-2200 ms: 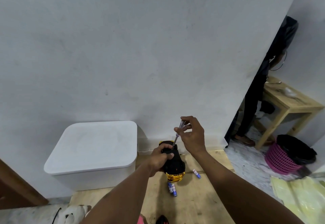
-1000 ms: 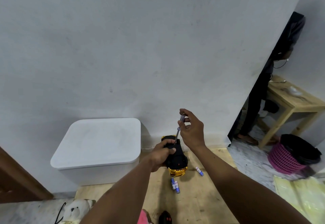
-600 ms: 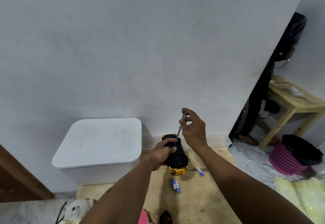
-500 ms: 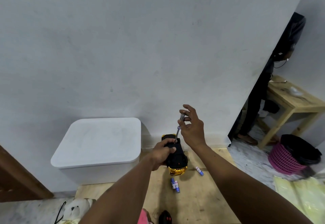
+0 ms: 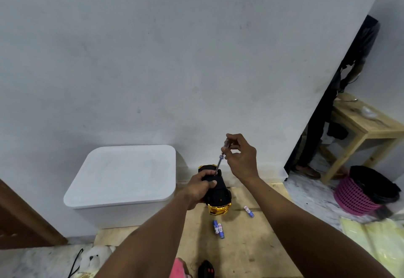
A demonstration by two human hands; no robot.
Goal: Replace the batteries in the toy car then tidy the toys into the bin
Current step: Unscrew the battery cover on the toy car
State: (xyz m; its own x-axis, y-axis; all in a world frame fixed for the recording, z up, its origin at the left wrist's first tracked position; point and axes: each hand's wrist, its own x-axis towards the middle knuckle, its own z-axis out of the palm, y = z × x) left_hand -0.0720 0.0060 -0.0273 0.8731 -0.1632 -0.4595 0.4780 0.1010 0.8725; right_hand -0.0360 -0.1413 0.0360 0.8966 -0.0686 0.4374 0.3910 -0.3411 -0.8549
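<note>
White lidded bin (image 5: 122,175) at left; left hand (image 5: 197,188) wrapped tight round upturned toy car (image 5: 216,192) held above floor. Right hand (image 5: 239,157) pinches screwdriver (image 5: 220,160) handle, tip at underside. Risk: tilted tip slips off screw; loose batteries (image 5: 218,229) could roll.
</note>
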